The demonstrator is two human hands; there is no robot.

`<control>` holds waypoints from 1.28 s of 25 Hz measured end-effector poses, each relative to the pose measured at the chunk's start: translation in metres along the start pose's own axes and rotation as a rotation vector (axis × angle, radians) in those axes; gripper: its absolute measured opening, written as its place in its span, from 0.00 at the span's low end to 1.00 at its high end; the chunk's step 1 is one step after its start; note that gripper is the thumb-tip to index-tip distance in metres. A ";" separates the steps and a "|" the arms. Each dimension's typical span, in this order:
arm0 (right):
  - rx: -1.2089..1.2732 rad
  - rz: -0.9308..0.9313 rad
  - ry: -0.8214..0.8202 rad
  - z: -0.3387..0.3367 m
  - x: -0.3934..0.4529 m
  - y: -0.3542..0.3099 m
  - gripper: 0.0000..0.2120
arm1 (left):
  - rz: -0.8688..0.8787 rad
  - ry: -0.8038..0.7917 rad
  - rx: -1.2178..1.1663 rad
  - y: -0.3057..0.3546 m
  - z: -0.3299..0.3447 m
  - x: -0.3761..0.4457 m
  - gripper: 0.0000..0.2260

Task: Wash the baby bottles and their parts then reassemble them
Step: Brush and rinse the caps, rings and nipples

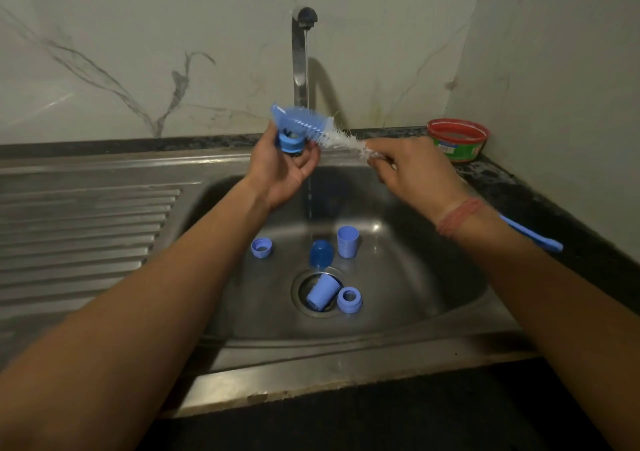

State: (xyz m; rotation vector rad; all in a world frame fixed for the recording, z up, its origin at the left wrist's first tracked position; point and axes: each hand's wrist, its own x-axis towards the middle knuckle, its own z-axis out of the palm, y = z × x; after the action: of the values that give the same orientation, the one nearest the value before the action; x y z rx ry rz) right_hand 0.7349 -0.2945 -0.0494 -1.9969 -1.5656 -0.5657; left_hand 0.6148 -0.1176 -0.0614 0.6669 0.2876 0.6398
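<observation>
Nearest, in the basin of the steel sink (433,298), loose blue bottle parts lie around the drain (317,293): a cup (322,293) tipped on its side over the drain, a ring (349,299) just beside it, a dark blue cap (321,254), an upright cup (347,241) and another ring (261,247) off to the left. Above them, the left hand (284,170) curls its fingers round a clear blue bottle (294,126), gripping it at the collar with the body tilted up and left. The right hand (415,173) has its fingers closed on a bottle brush (346,140), pinching it just behind the white bristles, whose tip goes into the bottle; the blue handle sticks out past the wrist, which wears a red thread band (457,216). Behind, a tap (301,55) runs a thin stream of water down between the hands. Farther right, a red tub (458,138) sits on the dark counter (554,208) by the marble wall.
</observation>
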 end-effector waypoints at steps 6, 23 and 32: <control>-0.115 0.060 -0.005 0.009 0.002 -0.015 0.22 | -0.080 -0.076 0.061 -0.040 0.037 -0.014 0.16; -0.079 0.112 -0.060 0.010 0.005 -0.013 0.24 | 0.067 -0.044 0.126 -0.035 0.026 -0.006 0.17; -0.102 0.088 -0.060 0.014 0.002 -0.019 0.23 | 0.087 0.056 0.135 -0.023 0.012 0.003 0.24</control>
State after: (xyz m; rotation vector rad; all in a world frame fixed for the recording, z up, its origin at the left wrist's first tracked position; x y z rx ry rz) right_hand 0.7172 -0.2807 -0.0558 -2.1664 -1.5022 -0.5654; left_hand 0.6330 -0.1352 -0.0677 0.7954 0.3575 0.7270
